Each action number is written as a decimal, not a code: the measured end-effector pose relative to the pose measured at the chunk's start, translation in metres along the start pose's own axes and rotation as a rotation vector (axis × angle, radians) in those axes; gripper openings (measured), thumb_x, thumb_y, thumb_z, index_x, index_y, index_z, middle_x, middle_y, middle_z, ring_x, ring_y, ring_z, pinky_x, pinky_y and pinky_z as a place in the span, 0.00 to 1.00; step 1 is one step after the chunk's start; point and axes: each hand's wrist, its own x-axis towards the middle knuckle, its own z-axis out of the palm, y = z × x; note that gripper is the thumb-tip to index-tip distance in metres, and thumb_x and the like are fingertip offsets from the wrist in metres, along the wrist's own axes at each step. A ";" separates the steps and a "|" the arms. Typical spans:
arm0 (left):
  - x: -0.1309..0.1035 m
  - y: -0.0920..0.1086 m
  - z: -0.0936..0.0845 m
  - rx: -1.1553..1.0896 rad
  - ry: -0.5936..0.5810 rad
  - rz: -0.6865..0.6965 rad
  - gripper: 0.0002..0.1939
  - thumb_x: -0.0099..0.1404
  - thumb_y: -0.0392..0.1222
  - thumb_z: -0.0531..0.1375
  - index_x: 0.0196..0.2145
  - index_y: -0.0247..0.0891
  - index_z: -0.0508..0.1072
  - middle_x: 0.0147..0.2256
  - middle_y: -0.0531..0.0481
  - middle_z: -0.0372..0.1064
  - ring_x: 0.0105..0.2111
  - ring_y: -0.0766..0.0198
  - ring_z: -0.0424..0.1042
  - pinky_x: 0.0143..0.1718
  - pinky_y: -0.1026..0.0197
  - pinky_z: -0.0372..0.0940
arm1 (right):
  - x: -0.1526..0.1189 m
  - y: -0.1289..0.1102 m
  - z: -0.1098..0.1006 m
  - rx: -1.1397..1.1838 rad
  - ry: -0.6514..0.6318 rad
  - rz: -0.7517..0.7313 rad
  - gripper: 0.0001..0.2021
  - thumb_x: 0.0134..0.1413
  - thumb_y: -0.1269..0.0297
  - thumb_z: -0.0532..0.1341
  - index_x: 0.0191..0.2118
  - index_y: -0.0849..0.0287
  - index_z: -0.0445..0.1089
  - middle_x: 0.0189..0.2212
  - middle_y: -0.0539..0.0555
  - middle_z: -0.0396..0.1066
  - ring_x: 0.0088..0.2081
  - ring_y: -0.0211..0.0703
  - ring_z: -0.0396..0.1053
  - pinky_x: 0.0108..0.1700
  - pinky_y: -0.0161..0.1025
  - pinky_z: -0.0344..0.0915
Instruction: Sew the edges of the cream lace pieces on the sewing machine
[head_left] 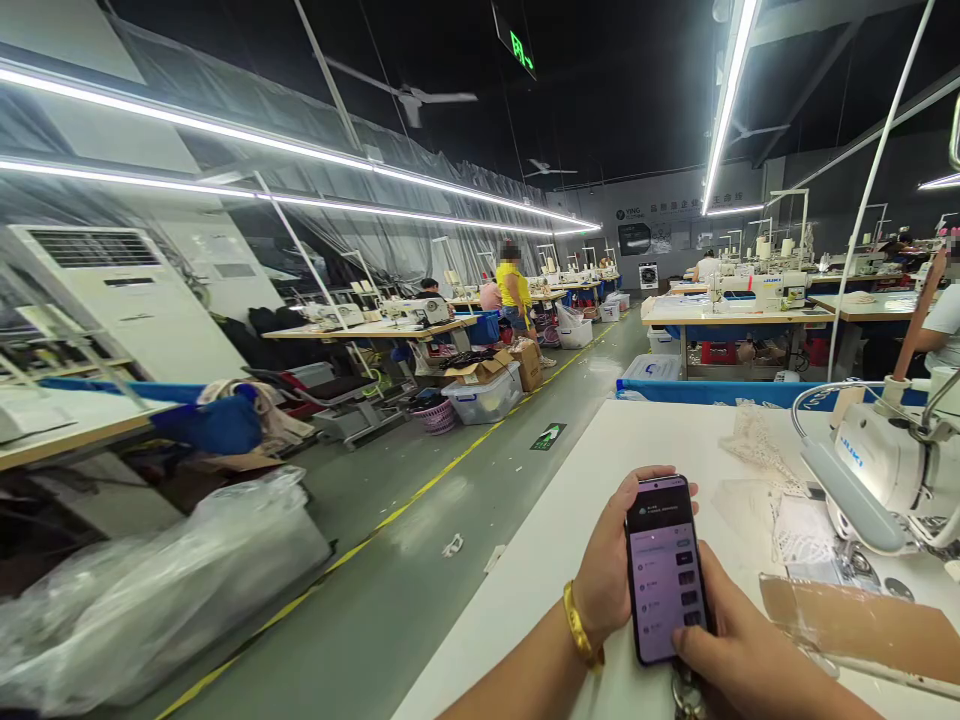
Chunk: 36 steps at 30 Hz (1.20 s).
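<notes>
A lit smartphone is held upright over the white sewing table, its screen showing a list with small pictures. My left hand, with a gold bangle at the wrist, wraps around the phone's left side and top, fingertips showing at its far edge. My right hand grips the lower right side, and its thumb lies on the lower part of the screen. Something metallic hangs below the phone, partly hidden. To the right stands a JUKI sewing machine with lace fabric beside it.
A brown cardboard piece lies at the table's right. Left of the aisle are a plastic-wrapped bundle, a clear storage bin and a purple basket. A person in yellow stands farther off; others sit at machines.
</notes>
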 end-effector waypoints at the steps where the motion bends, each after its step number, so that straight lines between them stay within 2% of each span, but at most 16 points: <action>1: 0.000 0.000 0.000 0.003 0.001 0.000 0.22 0.67 0.58 0.64 0.49 0.39 0.77 0.48 0.39 0.78 0.46 0.50 0.75 0.44 0.53 0.70 | 0.000 0.000 0.000 -0.005 0.000 -0.001 0.29 0.49 0.68 0.60 0.60 0.55 0.64 0.43 0.55 0.71 0.44 0.50 0.71 0.51 0.48 0.70; 7: 0.001 0.001 0.001 0.014 0.016 -0.008 0.23 0.65 0.59 0.66 0.49 0.39 0.76 0.48 0.39 0.79 0.47 0.49 0.75 0.45 0.52 0.70 | -0.001 0.006 -0.002 0.014 -0.006 0.028 0.29 0.54 0.68 0.58 0.63 0.55 0.62 0.44 0.55 0.73 0.45 0.50 0.71 0.51 0.47 0.69; 13: 0.004 -0.001 0.000 0.031 0.017 -0.006 0.25 0.64 0.61 0.67 0.49 0.39 0.76 0.47 0.39 0.80 0.47 0.49 0.76 0.45 0.52 0.70 | -0.002 0.003 -0.007 0.010 0.003 0.067 0.23 0.65 0.62 0.57 0.64 0.53 0.63 0.52 0.56 0.71 0.55 0.52 0.68 0.60 0.49 0.64; 15: 0.004 -0.001 0.000 0.031 0.012 -0.006 0.25 0.64 0.61 0.67 0.49 0.39 0.76 0.47 0.39 0.80 0.47 0.49 0.76 0.45 0.53 0.70 | -0.002 0.001 -0.008 0.021 0.008 0.104 0.22 0.69 0.57 0.54 0.65 0.53 0.62 0.48 0.56 0.72 0.51 0.52 0.69 0.54 0.47 0.67; 17: 0.004 -0.001 -0.001 0.028 0.007 -0.006 0.25 0.63 0.61 0.67 0.49 0.39 0.76 0.47 0.38 0.80 0.46 0.50 0.77 0.45 0.53 0.71 | -0.002 0.000 -0.008 0.034 0.010 0.140 0.24 0.70 0.51 0.53 0.66 0.54 0.60 0.43 0.55 0.72 0.43 0.50 0.70 0.44 0.45 0.69; 21: 0.004 -0.002 -0.002 0.021 -0.003 -0.005 0.28 0.61 0.62 0.69 0.49 0.38 0.76 0.47 0.38 0.80 0.46 0.51 0.77 0.46 0.53 0.71 | -0.002 0.005 -0.007 0.076 0.002 0.146 0.28 0.71 0.43 0.53 0.67 0.53 0.57 0.39 0.53 0.71 0.33 0.44 0.66 0.34 0.40 0.64; 25: 0.005 -0.003 -0.004 0.021 0.001 -0.009 0.28 0.62 0.62 0.68 0.50 0.39 0.75 0.48 0.38 0.80 0.47 0.51 0.77 0.46 0.53 0.71 | -0.002 0.011 -0.008 0.090 -0.004 0.148 0.29 0.72 0.41 0.53 0.67 0.53 0.56 0.34 0.50 0.69 0.27 0.40 0.63 0.30 0.39 0.61; 28: 0.005 -0.003 -0.005 0.025 0.000 -0.012 0.27 0.64 0.62 0.66 0.51 0.39 0.75 0.48 0.37 0.79 0.47 0.51 0.77 0.46 0.53 0.71 | -0.002 0.013 -0.008 0.086 0.001 0.135 0.30 0.71 0.39 0.53 0.67 0.53 0.55 0.32 0.49 0.67 0.26 0.39 0.62 0.29 0.39 0.61; 33: 0.005 -0.004 -0.006 0.028 -0.011 -0.010 0.26 0.65 0.62 0.65 0.51 0.39 0.75 0.48 0.37 0.80 0.46 0.51 0.77 0.45 0.53 0.71 | -0.002 0.010 -0.008 0.038 -0.002 0.133 0.31 0.71 0.38 0.51 0.68 0.52 0.56 0.33 0.49 0.69 0.27 0.41 0.64 0.31 0.40 0.64; 36: 0.005 -0.003 -0.006 0.020 -0.016 -0.006 0.27 0.64 0.61 0.66 0.50 0.39 0.75 0.48 0.37 0.80 0.46 0.52 0.77 0.45 0.53 0.71 | -0.002 0.005 -0.008 -0.014 -0.005 0.148 0.32 0.70 0.37 0.51 0.69 0.52 0.57 0.34 0.51 0.70 0.31 0.45 0.68 0.36 0.43 0.68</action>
